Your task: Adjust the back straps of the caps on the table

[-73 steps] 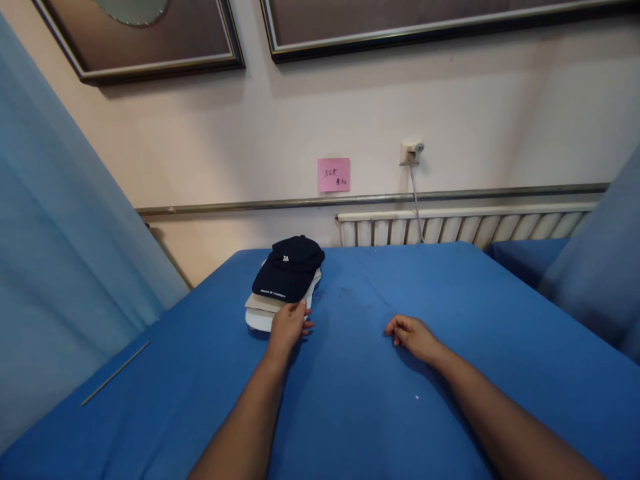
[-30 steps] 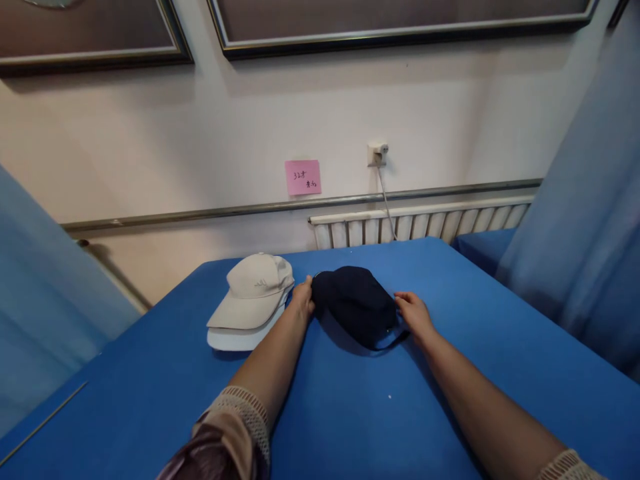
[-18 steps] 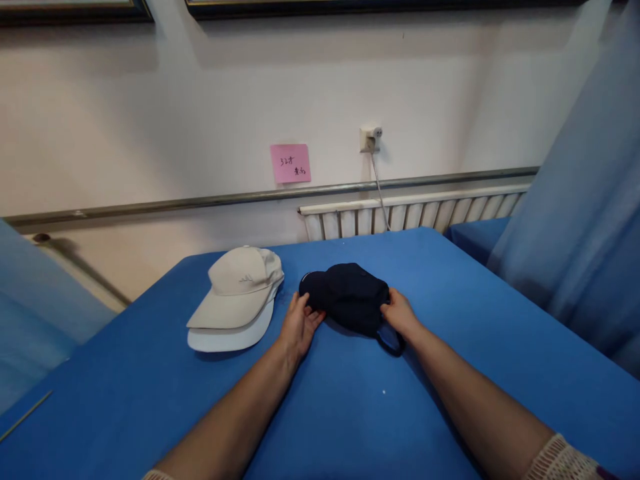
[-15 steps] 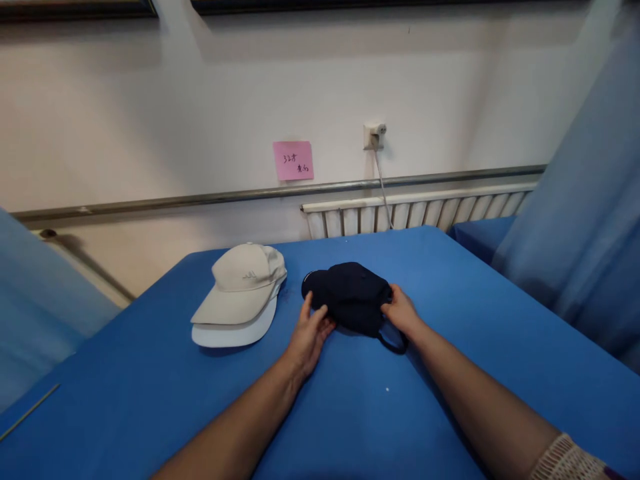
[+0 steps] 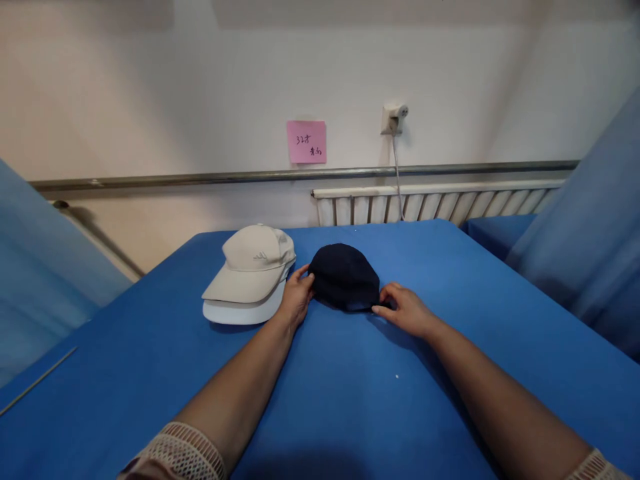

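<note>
Dark cap [image 5: 345, 277] partly hidden at my right hand [image 5: 404, 312]; nearer me, speck [image 5: 397, 377] too small to identify. Left of my left hand [image 5: 297, 295]: white cap [image 5: 245, 312] mostly covered, farther stick [image 5: 39, 381] cut off.

Pale openwork sleeves [image 5: 187, 450] (ladder-patterned, lacy), forearms [image 5: 245, 383] bare

A pink note [image 5: 307, 142] on the far wall [image 5: 225, 80], above the metal rail [image 5: 230, 178] and left of the socket [image 5: 391, 120], bears dark handwriting in two lines. The upper begins with the number "32" — the character after it looks like 才, though that is uncertain. The lower line, set further right, is too small to read. At left, the pale upper cap [image 5: 250, 283] carries a small dark emblem [image 5: 261, 256] on its front — slanting strokes, not legible as letters.
</note>
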Motion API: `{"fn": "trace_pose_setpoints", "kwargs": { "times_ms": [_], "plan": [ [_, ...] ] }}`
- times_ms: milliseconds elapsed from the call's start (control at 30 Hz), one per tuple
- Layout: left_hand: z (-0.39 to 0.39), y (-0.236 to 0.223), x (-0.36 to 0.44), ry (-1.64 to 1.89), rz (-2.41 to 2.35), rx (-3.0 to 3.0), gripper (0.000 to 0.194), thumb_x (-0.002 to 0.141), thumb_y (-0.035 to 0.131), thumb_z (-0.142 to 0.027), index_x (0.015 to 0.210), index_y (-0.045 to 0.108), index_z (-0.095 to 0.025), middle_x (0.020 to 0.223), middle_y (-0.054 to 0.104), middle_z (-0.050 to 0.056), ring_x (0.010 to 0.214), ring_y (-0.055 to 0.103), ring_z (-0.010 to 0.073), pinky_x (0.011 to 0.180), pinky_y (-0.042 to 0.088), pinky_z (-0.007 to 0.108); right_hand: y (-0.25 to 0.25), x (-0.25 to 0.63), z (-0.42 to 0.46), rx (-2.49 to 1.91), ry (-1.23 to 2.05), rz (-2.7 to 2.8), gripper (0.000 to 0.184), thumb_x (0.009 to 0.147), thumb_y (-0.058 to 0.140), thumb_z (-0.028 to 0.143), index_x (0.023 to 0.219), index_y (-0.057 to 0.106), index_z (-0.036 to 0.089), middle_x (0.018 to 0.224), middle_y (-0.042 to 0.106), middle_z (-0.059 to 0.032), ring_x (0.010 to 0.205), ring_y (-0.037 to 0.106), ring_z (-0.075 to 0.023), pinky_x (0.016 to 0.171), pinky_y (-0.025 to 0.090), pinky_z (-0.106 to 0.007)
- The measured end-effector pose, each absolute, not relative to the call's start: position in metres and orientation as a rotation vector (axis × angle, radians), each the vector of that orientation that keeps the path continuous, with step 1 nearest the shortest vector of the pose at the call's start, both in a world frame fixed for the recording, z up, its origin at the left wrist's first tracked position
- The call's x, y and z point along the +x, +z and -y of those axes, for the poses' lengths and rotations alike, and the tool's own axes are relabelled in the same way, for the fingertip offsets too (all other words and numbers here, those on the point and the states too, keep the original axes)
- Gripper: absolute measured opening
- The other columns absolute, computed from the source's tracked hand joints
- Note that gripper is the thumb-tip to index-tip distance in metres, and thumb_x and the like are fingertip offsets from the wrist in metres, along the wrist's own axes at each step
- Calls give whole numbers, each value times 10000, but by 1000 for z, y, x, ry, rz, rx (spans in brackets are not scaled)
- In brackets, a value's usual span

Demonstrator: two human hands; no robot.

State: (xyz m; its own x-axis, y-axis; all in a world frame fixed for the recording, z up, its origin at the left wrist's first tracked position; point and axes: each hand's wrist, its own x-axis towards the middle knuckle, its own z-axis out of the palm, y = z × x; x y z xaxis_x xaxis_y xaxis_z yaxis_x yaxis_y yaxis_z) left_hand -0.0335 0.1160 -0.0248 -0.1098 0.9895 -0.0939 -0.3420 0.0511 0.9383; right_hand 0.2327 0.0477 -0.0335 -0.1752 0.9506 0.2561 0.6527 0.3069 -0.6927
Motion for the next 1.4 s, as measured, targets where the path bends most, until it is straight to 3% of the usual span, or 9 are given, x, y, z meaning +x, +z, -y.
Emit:
{"fn": "trace_pose_setpoints", "kwargs": {
  "times_ms": [133,267,367,467,667,800,933,1067,1400],
  "plan": [
    [-96,-24,-18,1225,-929,861,649,810,680,-200,1403,433,-299,1189,651,103,921,673,186,754,573,309,-46,228,-50,-1404,821,1690,253,773,646,374,954,606,202,932,656,-50,810,609,-181,743,483,-316],
    [-84,-24,-10,1057,-950,949,780,802,701,-228,1474,307,-279,829,679,43,621,645,151,592,558,301,-52,231,-58,-1326,952,1505,257,742,621,279,978,570,193,919,672,-46,810,633,-175,752,494,-310],
    [-92,-27,-15,1139,-1013,882,701,774,702,-155,1406,401,-198,772,658,31,575,614,128,551,525,253,-51,232,-57,-1295,1017,1573,133,742,624,296,809,563,197,735,632,-1,647,578,-132,621,464,-251],
    [-108,-30,-27,1313,-1193,829,608,761,693,-127,1325,469,-149,928,679,100,667,643,141,581,512,238,-45,230,-50,-1261,998,1685,168,784,613,347,723,575,196,640,590,19,565,516,-107,547,420,-224],
    [-99,-18,-34,1671,-1466,1279,364,748,653,-118,1106,632,-181,1172,625,122,1053,605,234,940,482,371,-38,220,-44,-1066,803,1945,181,837,547,216,940,695,230,977,698,-37,931,627,-179,874,479,-334],
    [-59,-7,-17,1365,-1088,1987,270,803,580,-154,1035,701,-224,1134,669,99,1124,577,262,1070,382,434,-44,217,-49,-1121,587,1993,279,844,514,153,1051,680,238,1063,693,-51,1031,605,-197,980,431,-383],
    [-50,-17,-5,953,-972,2297,361,801,578,-150,1131,686,-250,1250,644,88,1226,526,288,1119,286,491,-54,216,-56,-1196,506,2084,387,855,497,134,1210,620,226,1218,657,-72,1139,567,-222,1023,394,-402],
    [-68,-31,-11,948,-1189,2211,308,771,626,-187,1066,709,-230,1102,698,111,1077,601,297,1042,360,482,-57,210,-58,-1307,487,2168,452,862,525,167,1304,562,255,1308,616,-68,1209,524,-253,1023,368,-428],
    [-43,-10,-13,935,-1068,2370,262,834,568,-208,1074,674,-227,1072,697,75,1033,604,242,995,392,416,-50,206,-53,-1398,361,2132,319,875,522,199,1173,635,212,1051,668,-88,995,588,-233,922,428,-374]
  ]
}}
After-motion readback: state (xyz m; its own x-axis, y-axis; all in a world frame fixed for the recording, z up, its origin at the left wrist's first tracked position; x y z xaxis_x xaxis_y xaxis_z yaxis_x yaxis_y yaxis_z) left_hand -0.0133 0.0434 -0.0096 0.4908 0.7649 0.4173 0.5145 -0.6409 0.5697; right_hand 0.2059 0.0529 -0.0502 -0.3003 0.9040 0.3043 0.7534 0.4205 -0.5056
